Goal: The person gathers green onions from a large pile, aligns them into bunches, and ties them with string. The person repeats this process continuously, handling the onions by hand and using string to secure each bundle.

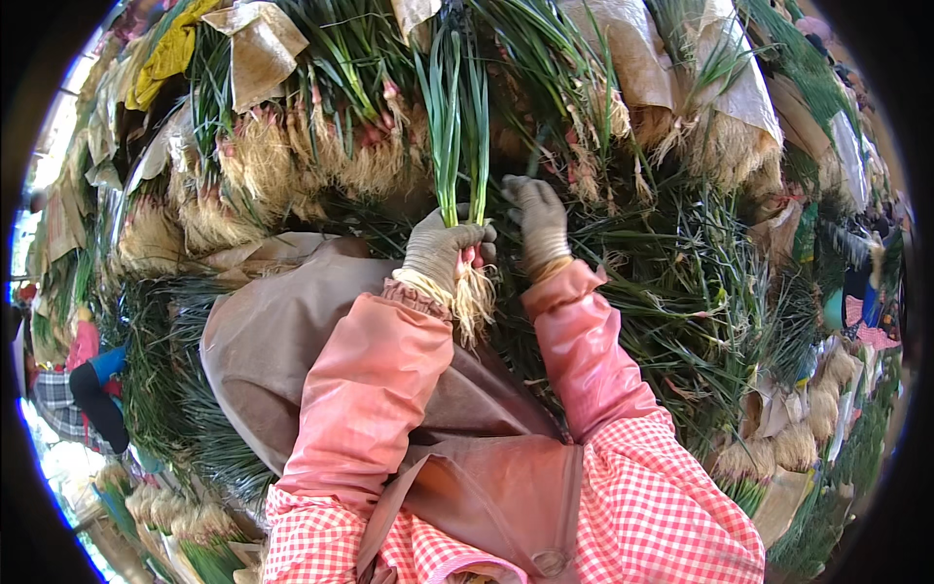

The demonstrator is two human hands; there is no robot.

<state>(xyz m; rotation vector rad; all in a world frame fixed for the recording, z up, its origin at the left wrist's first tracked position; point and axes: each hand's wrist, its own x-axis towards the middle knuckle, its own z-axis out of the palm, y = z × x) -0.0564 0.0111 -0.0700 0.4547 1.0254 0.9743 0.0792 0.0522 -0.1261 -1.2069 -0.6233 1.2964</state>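
Observation:
My left hand [446, 244], in a grey knit glove, is closed around a small bunch of green-leaved onion plants [460, 131]. Their long leaves point away from me, and their reddish bulbs and pale roots [473, 299] hang below my fist. To its right is my gloved right hand [536, 212], raised with its fingers bent and apart; I see nothing held in it. Loose green stalks [671, 270] lie beneath and to the right of that hand. A brown apron [292, 343] covers my lap.
Bundles with thick roots [255, 160] stand in a row ahead, some wrapped in brown paper [266, 51]. A yellow cloth [171, 51] lies at the upper left. Another person in plaid [62, 401] is at the far left. More root bundles [795, 445] lie at the lower right.

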